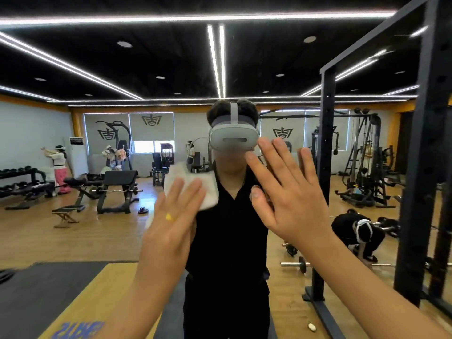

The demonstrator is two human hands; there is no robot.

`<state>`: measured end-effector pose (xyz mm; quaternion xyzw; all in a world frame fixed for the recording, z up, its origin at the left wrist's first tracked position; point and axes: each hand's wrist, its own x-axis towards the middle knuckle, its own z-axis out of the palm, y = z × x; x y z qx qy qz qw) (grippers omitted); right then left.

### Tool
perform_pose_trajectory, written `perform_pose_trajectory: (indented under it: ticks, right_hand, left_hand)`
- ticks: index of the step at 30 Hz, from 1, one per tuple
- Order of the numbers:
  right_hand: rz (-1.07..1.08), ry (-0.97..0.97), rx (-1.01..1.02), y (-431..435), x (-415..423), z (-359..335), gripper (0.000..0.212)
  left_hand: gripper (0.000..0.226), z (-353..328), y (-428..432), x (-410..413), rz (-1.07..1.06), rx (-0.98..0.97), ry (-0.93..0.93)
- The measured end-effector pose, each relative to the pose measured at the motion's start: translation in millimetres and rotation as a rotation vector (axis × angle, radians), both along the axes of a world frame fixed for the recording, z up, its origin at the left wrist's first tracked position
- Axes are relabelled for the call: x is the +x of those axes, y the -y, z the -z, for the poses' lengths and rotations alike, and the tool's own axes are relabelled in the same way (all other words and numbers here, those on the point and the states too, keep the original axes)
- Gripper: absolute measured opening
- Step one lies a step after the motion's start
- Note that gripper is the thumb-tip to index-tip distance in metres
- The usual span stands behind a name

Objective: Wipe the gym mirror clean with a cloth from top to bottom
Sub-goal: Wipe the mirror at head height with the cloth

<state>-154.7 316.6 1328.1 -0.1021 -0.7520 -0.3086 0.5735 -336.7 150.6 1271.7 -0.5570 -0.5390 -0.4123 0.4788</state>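
- The left hand presses a white cloth flat against the mirror, fingers straight.
- The right hand is spread against the glass just beside it (fingers apart, pointing up).
- The reflection shows a person in black wearing a grey headset.
- A dark rack stands at right.

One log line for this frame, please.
step: wiping | left hand: presses white cloth flat on mirror | right hand: open, spread, empty; mirror contact unclear
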Motion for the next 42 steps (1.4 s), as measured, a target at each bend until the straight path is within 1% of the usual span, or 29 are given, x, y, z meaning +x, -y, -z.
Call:
perform_pose_trajectory:
  ticks: [2, 4, 5, 7, 11, 14, 17, 20, 22, 25, 27, 29, 32, 34, 36, 40, 42]
  right_hand:
    - [0.007, -0.005, 0.007, 0, -1, 0, 0.059]
    - [0.005, -0.008, 0.009, 0, -1, 1, 0.059]
    - [0.001, -0.007, 0.007, 0, -1, 1, 0.059]
    - [-0.008, -0.009, 0.002, 0, -1, 1, 0.06]
    - [-0.003, -0.013, 0.011, 1, 0, 0, 0.06]
    - [-0.016, -0.007, 0.005, 1, 0, 0, 0.059]
    - [-0.019, -0.004, 0.007, 0, -1, 1, 0.06]
    - [-0.022, -0.007, -0.001, 0, 0, 1, 0.06]
    - [-0.035, -0.006, -0.008, 1, 0, 0, 0.059]
    - [-0.029, -0.011, -0.002, 2, 0, -1, 0.059]
    - [-0.03, -0.012, -0.003, 2, 0, 0, 0.06]
    - [-0.031, -0.01, -0.011, 1, 0, 0, 0.061]
    - [-0.023, -0.011, -0.016, 1, 0, 0, 0.061]
    - [-0.023, -0.008, -0.017, 1, 0, 0, 0.06]
    - [-0.027, -0.013, -0.017, 2, 1, 0, 0.058]
    - [-0.054, -0.009, -0.032, 4, 0, -1, 0.057]
    - [-0.123, 0.012, -0.047, 6, 3, -2, 0.057]
  left_hand:
    - [0.058, 13, 9, -9, 0.003, -0.065, -0.003]
    - [0.051, 2, 12, -12, 0.033, -0.091, -0.025]
    - [0.046, -9, 12, -10, 0.05, -0.088, -0.029]
    - [0.045, -37, 8, -2, 0.082, -0.066, -0.026]
    - [0.05, -95, -14, 14, 0.073, -0.016, -0.042]
    - [0.053, -110, -27, 24, 0.046, 0.024, -0.026]
    - [0.055, -81, -23, 24, 0.05, 0.024, -0.009]
    - [0.049, -26, -9, 10, 0.04, -0.005, -0.004]
    - [0.044, 8, 5, 0, 0.081, -0.038, 0.028]
    - [0.04, 21, 14, -7, 0.128, -0.09, 0.017]
    - [0.041, 2, 9, -5, 0.121, -0.083, -0.024]
    - [0.047, -30, -2, 6, 0.124, -0.05, -0.036]
    - [0.048, -90, -21, 31, 0.186, 0.005, 0.04]
    - [0.046, -129, -37, 44, 0.18, -0.004, 0.044]
    - [0.046, -155, -53, 50, 0.135, -0.049, 0.004]
    - [0.049, -167, -58, 53, 0.105, -0.09, -0.066]
    - [0.049, -162, -55, 53, 0.091, -0.07, -0.116]
